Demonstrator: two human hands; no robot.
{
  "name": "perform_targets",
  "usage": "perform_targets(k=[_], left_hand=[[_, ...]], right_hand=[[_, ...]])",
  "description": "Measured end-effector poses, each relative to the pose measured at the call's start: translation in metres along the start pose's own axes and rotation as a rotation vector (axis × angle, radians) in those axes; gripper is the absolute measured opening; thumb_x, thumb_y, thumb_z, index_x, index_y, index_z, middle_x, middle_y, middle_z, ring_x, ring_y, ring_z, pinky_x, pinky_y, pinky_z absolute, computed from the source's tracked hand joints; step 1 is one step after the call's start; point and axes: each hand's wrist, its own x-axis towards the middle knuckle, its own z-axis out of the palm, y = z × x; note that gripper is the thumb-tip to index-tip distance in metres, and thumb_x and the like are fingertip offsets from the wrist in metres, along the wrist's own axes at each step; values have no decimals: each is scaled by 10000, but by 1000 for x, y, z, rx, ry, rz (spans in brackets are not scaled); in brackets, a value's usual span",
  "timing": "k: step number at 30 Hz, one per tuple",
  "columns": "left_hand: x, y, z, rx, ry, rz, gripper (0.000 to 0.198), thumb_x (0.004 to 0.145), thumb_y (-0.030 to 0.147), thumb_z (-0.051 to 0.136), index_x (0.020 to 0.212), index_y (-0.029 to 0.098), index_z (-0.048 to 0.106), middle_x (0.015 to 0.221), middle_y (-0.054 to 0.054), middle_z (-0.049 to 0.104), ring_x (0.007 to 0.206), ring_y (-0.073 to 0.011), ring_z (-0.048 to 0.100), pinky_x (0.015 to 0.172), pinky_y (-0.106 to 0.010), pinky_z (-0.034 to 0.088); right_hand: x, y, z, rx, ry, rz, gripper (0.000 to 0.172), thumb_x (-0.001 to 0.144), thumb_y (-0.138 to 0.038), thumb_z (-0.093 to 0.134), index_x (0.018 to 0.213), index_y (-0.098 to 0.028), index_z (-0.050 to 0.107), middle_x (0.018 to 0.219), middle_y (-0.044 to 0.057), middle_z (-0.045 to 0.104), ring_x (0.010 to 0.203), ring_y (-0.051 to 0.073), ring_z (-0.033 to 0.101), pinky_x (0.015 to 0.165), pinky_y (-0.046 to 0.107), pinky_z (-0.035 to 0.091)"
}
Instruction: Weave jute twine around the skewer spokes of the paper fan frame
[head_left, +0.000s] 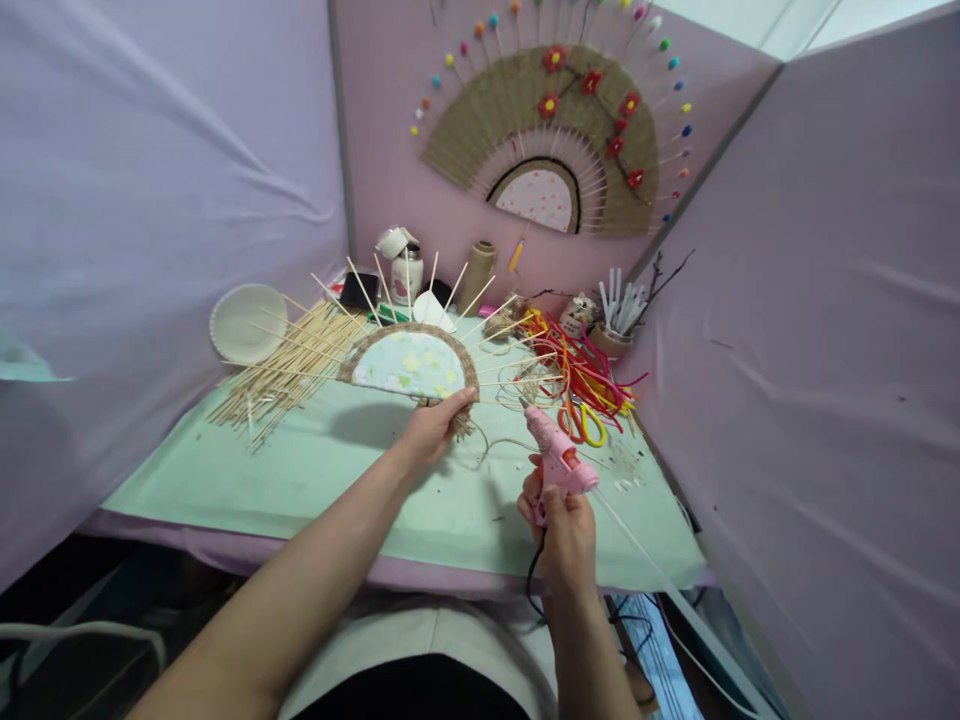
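The fan [409,362], a half disc with thin sticks spreading from its rim, is held tilted above the tabletop [300,480]. It is gripped at its lower right edge by the left hand [433,428], with the fingers closed on it. The right hand [564,530] is wrapped fully around the handle of the glue gun [556,455]. The nozzle is pointed up toward the fan but is apart from it.

The work in hand seems to be gluing. For a clean result, the fan should be steadied flat and the left fingers kept away from the spot being glued. The nozzle should be brought close before the trigger is pressed, and only a small drop given. The loose sticks [289,365] and the scissors [592,428] should not be touched by the hot tip.
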Motion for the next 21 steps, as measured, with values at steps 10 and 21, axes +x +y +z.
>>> perform_targets(k=[10, 21], left_hand=[[-2, -4, -2, 39, 6, 9, 370, 486, 389, 905, 646, 149, 674, 606, 28, 618, 581, -82, 535, 621, -226, 427], [-1, -8, -7, 158, -21, 83, 352, 555, 452, 872, 611, 170, 669, 622, 10, 607, 627, -117, 540, 681, -250, 443]], right_hand=[[-5, -1, 1, -347, 5, -106, 444, 917, -567, 437, 988, -181, 644, 559, -31, 523, 490, 140, 500, 503, 286, 402], [-3, 5, -2, -516, 31, -154, 522, 923, -619, 372, 854, -182, 649, 610, 18, 576, 545, 165, 541, 546, 306, 430]])
